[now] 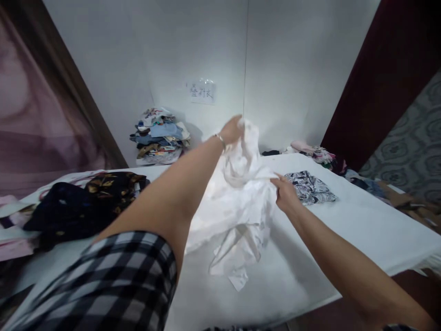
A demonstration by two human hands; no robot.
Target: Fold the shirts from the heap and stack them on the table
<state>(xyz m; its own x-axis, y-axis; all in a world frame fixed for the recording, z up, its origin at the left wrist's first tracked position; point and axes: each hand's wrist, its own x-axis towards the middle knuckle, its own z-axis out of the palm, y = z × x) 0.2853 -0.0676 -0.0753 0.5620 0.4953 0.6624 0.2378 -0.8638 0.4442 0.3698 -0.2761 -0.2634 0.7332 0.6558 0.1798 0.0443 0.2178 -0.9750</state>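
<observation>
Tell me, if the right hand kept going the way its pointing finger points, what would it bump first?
Most likely the white garment. The right hand points left with its fingers already at the cloth's edge.

This looks like a plain back room set up for sorting and folding clothes rather than a lived-in home. A wide table (361, 230) covered in white cloth fills the middle, with dark patterned garments (79, 207) heaped at one end, a folded black-and-white printed piece (310, 187) lying further along, and more clothing (315, 154) bunched by the wall. Behind it the white walls are bare except for a small handwritten paper sign (202, 92), and a stack of folded clothes (160, 136) sits in the corner beneath it.
</observation>
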